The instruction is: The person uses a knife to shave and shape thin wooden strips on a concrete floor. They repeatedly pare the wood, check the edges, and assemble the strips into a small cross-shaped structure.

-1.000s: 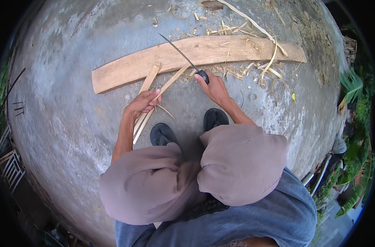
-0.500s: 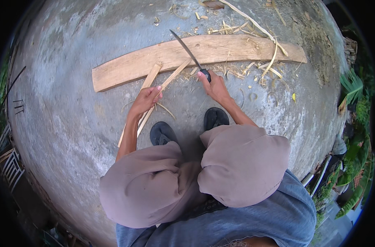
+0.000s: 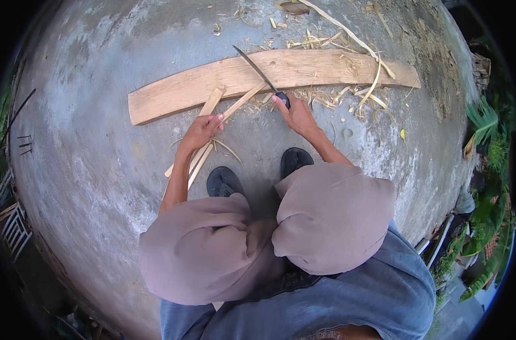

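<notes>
At ten o'clock, left hand [image 3: 201,131] gripped pale narrow wooden strip [image 3: 244,102]; at one, right hand [image 3: 297,118] gripped long black-handled knife [image 3: 263,77] (tip toward eleven).

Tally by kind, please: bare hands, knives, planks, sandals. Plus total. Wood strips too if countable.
Bare hands: 2 (left hand, right hand)
Knife: 1
Plank: 1
Sandals: 2 (left sandal, right sandal)
Total: 6
Wood strips left out: they overlap and are partly hidden, so no sure count.
</notes>
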A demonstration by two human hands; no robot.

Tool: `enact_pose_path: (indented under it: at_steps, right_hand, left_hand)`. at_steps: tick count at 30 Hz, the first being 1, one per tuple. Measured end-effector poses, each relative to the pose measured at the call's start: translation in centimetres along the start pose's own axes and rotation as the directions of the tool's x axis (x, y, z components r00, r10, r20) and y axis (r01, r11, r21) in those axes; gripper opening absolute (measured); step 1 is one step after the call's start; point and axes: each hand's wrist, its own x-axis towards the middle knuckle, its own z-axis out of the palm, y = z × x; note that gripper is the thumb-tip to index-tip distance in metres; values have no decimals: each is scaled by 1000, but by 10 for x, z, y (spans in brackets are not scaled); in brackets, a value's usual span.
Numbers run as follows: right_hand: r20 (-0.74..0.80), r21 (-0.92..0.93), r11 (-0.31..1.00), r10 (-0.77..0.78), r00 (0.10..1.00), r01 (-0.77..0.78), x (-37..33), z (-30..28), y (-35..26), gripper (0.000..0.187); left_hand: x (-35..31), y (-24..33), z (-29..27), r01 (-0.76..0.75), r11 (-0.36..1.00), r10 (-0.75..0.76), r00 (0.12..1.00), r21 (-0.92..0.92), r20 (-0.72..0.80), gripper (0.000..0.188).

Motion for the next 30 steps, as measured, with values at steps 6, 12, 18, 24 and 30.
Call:
enact_pose_path:
  at_steps: [6, 12, 18, 24, 30]
  right_hand:
    - [-158, 279, 948, -110, 981, 152, -26, -2, -29, 63]
    - [17, 83, 996, 41, 999, -42, -4, 12, 12, 65]
    - [53, 255, 962, 86, 995, -97, -12, 3, 5, 69]
    - [-29, 162, 987, 7, 1000, -3, -16, -7, -8, 64]
    - [-179, 62, 992, -99, 979, 111, -17, 0, -22, 60]
  left_hand:
    - [-1, -1, -2, 30, 995, -27, 999, -93, 36, 50]
    - [-2, -4, 0, 64, 996, -62, 997, -68, 39, 48]
    - [-19, 7, 27, -119, 947, 239, 883, 299, -404, 33]
    - [-25, 19, 44, -44, 761, 414, 801, 648, -432, 29]
    - [-27, 14, 49, -56, 689, 505, 752, 723, -423, 28]
